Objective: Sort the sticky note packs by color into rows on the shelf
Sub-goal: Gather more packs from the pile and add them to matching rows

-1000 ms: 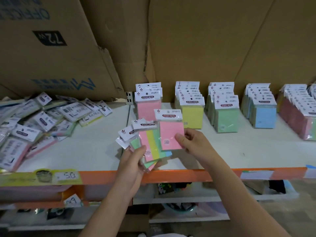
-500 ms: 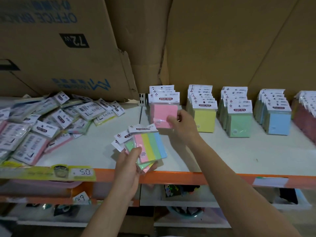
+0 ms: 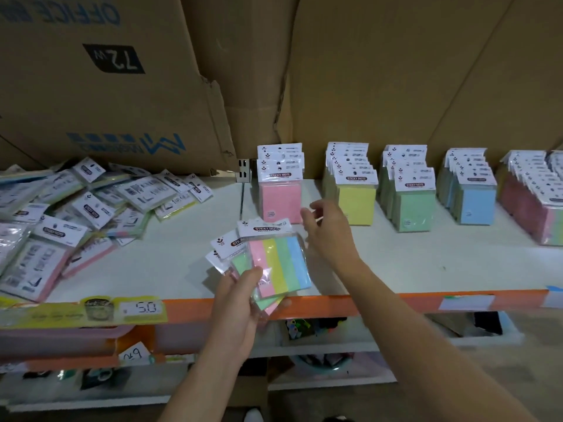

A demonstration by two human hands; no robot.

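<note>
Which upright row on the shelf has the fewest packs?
The pink row, leftmost of the upright rows: only a few header cards show behind its front pack, while the yellow row, green row and blue row run clearly deeper.

Cardboard boxes (image 3: 122, 86): 12 o'clock, print upside down.
Price tag (image 3: 141, 308): 8 o'clock, reads 5.0.
Paper slip (image 3: 134, 354): just beneath.

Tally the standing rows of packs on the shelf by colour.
Pink row: 1
Yellow row: 1
Green row: 1
Blue row: 1
Multicolour row: 1
Total: 5
</note>
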